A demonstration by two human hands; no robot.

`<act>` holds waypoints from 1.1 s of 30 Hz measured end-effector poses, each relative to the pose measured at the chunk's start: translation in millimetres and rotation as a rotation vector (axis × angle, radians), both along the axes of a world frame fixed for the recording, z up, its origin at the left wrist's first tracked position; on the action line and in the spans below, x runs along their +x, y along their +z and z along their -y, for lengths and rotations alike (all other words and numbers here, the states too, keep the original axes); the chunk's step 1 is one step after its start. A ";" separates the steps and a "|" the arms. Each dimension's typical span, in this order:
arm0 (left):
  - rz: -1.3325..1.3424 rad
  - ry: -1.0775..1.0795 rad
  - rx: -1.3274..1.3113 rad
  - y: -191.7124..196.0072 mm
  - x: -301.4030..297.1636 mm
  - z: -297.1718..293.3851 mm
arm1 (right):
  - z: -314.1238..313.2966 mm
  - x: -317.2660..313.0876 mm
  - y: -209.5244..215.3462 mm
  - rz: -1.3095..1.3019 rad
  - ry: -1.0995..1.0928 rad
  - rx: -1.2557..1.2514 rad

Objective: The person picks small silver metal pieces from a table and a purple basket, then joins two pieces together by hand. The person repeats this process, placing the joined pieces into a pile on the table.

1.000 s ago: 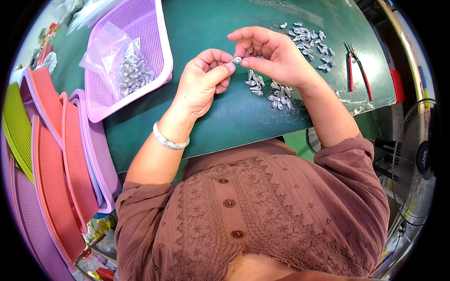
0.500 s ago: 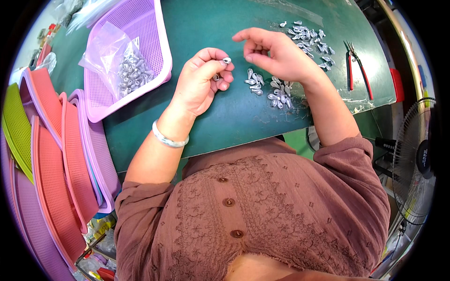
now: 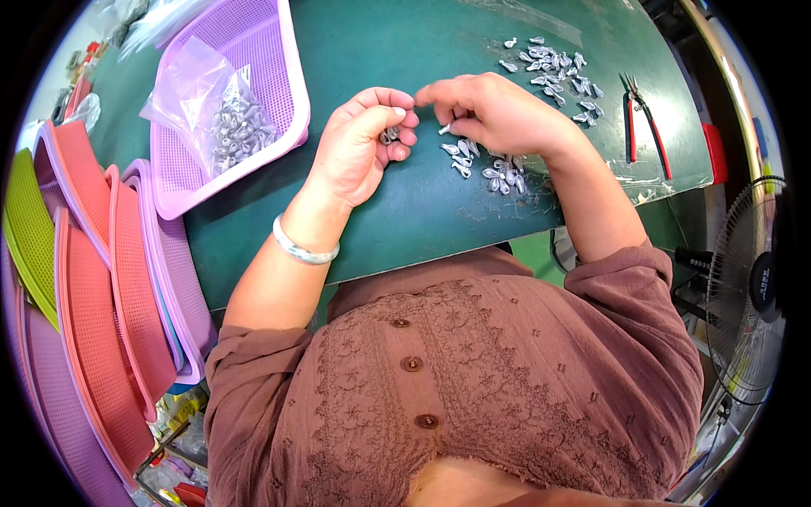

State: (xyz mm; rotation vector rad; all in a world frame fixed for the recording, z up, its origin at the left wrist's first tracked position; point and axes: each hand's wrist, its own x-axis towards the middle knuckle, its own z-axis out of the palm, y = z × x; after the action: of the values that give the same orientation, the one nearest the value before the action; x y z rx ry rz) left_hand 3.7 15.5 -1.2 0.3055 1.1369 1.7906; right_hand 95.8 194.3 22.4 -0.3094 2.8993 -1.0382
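My left hand (image 3: pixel 365 139) is curled over the green worktop (image 3: pixel 405 211), fingers bent in around a few small grey metal pieces (image 3: pixel 389 135) held at the fingertips; how many I cannot tell, as my fingers hide most of them. My right hand (image 3: pixel 494 110) is just beside it, fingers drawn together and pinching one piece (image 3: pixel 444 128) by its end, its fingertips almost touching my left thumb. Under and just behind the right hand lies a loose heap (image 3: pixel 490 165) of the same pieces, partly covered by my wrist. A second scatter (image 3: pixel 553 68) lies farther back on the worktop, and red-handled pliers (image 3: pixel 644 122) lie to its right, near the edge. To my left a lilac basket (image 3: pixel 279 51) sits tilted on the worktop with a clear plastic bag (image 3: pixel 215 114) in it, holding more grey pieces; the bag's far end is crumpled and hard to read. Stacked trays (image 3: pixel 93 279) in pink, lilac and green stand on edge at my far left, cut off by the rim. A bracelet (image 3: pixel 304 249) rings my left wrist. A fan (image 3: pixel 748 304) stands low on my right, blurred at the rim.
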 end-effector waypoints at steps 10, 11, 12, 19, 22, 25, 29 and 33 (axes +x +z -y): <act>-0.055 -0.087 -0.098 7.1 7.6 -1.8 | -1.7 -3.1 -3.2 0.063 -0.055 -0.837; -0.057 -0.082 -0.096 7.3 7.5 -1.6 | -0.9 -3.6 -3.7 0.065 -0.057 -0.856; -0.058 -0.077 -0.094 7.5 7.4 -1.4 | -0.2 -4.0 -4.4 0.067 -0.059 -0.876; -0.053 -0.067 -0.081 9.5 8.8 -0.2 | 1.3 -3.4 -2.4 0.101 -0.078 -0.928; -0.055 -0.067 -0.084 8.6 8.4 0.0 | 1.1 -3.4 -2.7 0.102 -0.077 -0.933; -0.054 -0.074 -0.080 9.8 8.2 -0.4 | 0.8 -3.2 -3.1 0.105 -0.077 -0.935; -0.065 -0.063 -0.089 7.2 7.7 -0.6 | 1.2 -3.1 -3.6 0.097 -0.085 -0.907; -0.086 -0.053 -0.125 5.4 8.0 -1.4 | 2.5 -2.5 -1.8 0.106 -0.086 -0.871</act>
State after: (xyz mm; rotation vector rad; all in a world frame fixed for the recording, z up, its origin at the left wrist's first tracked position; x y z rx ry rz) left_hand 11.6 17.0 4.2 0.3386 1.2839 1.6654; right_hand 93.3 191.8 20.6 -0.1371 2.2071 -2.1943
